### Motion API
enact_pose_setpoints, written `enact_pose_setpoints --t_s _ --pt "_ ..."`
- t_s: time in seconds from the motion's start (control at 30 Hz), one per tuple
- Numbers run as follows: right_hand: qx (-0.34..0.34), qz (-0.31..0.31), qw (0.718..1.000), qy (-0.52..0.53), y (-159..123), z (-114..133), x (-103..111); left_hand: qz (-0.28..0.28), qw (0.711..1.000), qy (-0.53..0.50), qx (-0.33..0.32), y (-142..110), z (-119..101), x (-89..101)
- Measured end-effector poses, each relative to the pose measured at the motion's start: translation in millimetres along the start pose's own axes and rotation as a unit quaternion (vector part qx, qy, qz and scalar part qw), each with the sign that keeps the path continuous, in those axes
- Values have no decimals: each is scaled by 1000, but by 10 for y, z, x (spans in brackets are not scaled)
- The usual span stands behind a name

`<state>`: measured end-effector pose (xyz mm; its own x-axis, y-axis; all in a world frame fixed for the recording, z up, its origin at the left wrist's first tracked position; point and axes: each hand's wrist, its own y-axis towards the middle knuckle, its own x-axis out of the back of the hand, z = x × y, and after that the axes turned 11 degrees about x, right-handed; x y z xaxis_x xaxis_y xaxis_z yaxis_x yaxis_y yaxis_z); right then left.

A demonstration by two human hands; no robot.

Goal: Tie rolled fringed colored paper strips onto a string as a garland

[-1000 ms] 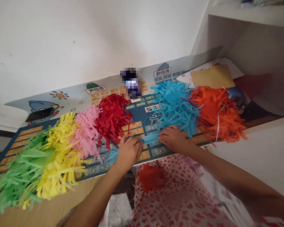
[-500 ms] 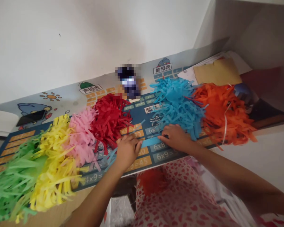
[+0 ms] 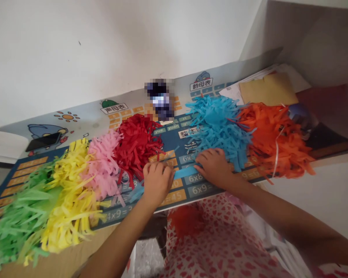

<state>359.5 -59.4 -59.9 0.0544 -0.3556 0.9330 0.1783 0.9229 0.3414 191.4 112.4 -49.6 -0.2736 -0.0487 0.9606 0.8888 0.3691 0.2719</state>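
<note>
Two hands are holding one blue strip [image 3: 187,172] near the near edge of the printed mat [image 3: 169,142], and we are seeing its flat middle stretching between them. Our left hand [image 3: 158,178] is curling narrowly over the left part, with blue fringe [image 3: 137,192] poking out beyond it. Our right hand [image 3: 215,166] is closing over the right end, thumb reaching left; what the fingertips are doing underneath, we cannot tell.

On the left, a red tassel bunch [image 3: 139,143] is lying just beyond our left hand, with pink [image 3: 106,164], yellow [image 3: 74,200] and green bunches [image 3: 31,216] spreading out leftward. On the right, a blue pile [image 3: 217,123] is sitting just beyond our right hand, and an orange pile [image 3: 275,141] is touching its right side and hanging over the near edge.

From here, we are judging tearing to be the main risk: the strip is looking thin, so uneven pulling could be splitting it. Loosely placed fingers could be letting it twist or crease. Our right hand is resting so close to the blue pile that a sideways sweep could be tangling the fringes, and a bump could be tipping the orange pile off.
</note>
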Motion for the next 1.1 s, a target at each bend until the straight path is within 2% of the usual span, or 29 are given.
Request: enact_pose_setpoints --t_s 0.07,0.13,0.3,0.37,0.43,0.53,0.67,0.77,0.97,1.1 --pt "83 -21 996 -24 -36 47 47 9 997 8 -82 -10 -11 44" --pt "151 -10 988 -23 -72 62 93 37 989 23 -138 -14 -24 85" --pt "211 23 977 -27 -59 -48 122 43 990 38 -127 -3 -117 168" --pt "196 17 980 -19 0 -105 108 36 994 32 -103 12 -166 180" --pt "153 13 988 13 71 -134 108 31 996 27 -83 35 -196 174" --pt "107 11 994 33 157 -80 146 28 997 15 -68 70 -197 137" --pt "159 6 987 -14 170 109 151 12 998 13 -63 55 -179 86" --pt "194 9 980 -42 89 142 81 0 998 25 -55 -34 -169 77" --pt "168 -21 985 16 -169 -174 -21 -7 999 -30 -38 -224 -36 102" --pt "138 -41 984 107 -223 -332 -64 18 992 -121 34 -234 62 74"
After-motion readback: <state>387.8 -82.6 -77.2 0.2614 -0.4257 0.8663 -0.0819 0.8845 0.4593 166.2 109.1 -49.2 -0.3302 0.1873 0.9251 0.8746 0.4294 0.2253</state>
